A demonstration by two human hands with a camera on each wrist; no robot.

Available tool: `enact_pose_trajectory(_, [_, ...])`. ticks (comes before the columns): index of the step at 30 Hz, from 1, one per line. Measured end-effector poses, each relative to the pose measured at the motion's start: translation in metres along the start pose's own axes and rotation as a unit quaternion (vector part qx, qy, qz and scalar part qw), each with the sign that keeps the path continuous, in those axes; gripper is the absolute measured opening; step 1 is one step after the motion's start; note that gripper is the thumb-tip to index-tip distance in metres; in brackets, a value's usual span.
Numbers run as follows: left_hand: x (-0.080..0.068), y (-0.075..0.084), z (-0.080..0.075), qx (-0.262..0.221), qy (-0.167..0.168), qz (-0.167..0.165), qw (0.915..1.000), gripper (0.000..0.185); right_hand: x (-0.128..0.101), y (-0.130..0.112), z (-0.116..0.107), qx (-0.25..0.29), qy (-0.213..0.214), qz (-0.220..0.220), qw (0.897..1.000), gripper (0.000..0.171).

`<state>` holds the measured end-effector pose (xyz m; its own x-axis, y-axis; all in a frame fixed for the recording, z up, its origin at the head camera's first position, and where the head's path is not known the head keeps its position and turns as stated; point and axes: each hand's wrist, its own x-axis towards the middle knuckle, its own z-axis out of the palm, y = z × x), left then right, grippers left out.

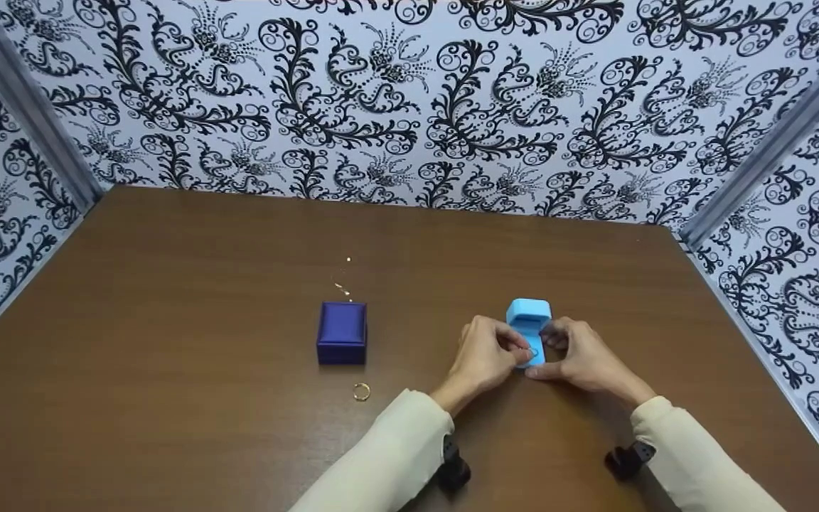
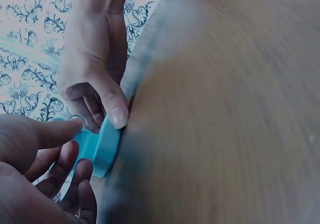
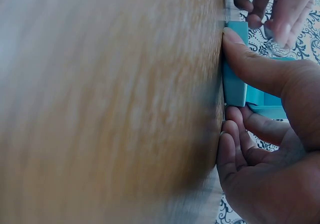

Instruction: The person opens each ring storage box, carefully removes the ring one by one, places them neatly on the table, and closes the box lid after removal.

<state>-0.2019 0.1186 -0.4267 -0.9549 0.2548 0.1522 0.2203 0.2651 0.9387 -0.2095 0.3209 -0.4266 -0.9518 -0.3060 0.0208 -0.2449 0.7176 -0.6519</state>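
A light blue ring box (image 1: 529, 311) stands open on the table, its lid tilted up at the back. My right hand (image 1: 584, 355) grips its base from the right, with the thumb along the front and the fingers on the far side, as the right wrist view shows. From the left, my left hand (image 1: 488, 352) pinches a thin silver-coloured ring (image 2: 76, 117) between thumb and forefinger. That ring is just over the box's open base, its lower part hidden by the fingertips in the left wrist view.
A closed purple box (image 1: 342, 333) sits on the brown table (image 1: 203, 320), left of my hands. In front of it lies a gold ring (image 1: 362, 399). Small shiny gold pieces (image 1: 342, 289) lie behind the purple box. Patterned walls (image 1: 381, 107) enclose the back and sides.
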Motion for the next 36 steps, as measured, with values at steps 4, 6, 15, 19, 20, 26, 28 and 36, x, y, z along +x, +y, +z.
enact_pose_trajectory(4, [-0.006, 0.003, -0.003, 0.015, -0.016, 0.013, 0.9997, 0.012, 0.0, -0.001, 0.0, 0.0, 0.006, -0.005, 1.0, 0.059])
enact_pose_trajectory(6, [-0.01, 0.004, -0.005, 0.019, -0.025, 0.018, 0.9993, 0.011, 0.0, -0.001, 0.0, 0.0, 0.008, -0.006, 1.0, 0.058])
enact_pose_trajectory(15, [-0.028, 0.005, -0.006, 0.048, -0.057, 0.013, 0.9971, 0.015, -0.001, -0.001, 0.001, 0.0, 0.008, -0.01, 1.0, 0.056])
enact_pose_trajectory(19, [-0.034, 0.005, -0.005, 0.081, -0.073, 0.003, 0.994, 0.018, -0.001, -0.002, 0.001, 0.0, 0.011, 0.0, 1.0, 0.059])
enact_pose_trajectory(20, [-0.035, 0.005, -0.005, 0.091, -0.075, 0.0, 0.993, 0.018, -0.001, -0.002, 0.001, -0.002, 0.011, 0.002, 1.0, 0.06])
enact_pose_trajectory(26, [-0.037, 0.005, -0.002, 0.159, -0.074, 0.002, 0.9845, 0.02, 0.0, -0.001, 0.002, -0.003, 0.006, 0.007, 1.0, 0.06])
enact_pose_trajectory(28, [-0.036, 0.005, -0.002, 0.166, -0.076, 0.004, 0.9833, 0.02, 0.0, -0.001, 0.002, -0.002, 0.004, 0.01, 1.0, 0.059])
enact_pose_trajectory(36, [-0.036, 0.004, 0.0, 0.171, -0.074, 0.006, 0.9825, 0.02, 0.001, 0.0, 0.001, -0.003, 0.0, 0.018, 1.0, 0.061])
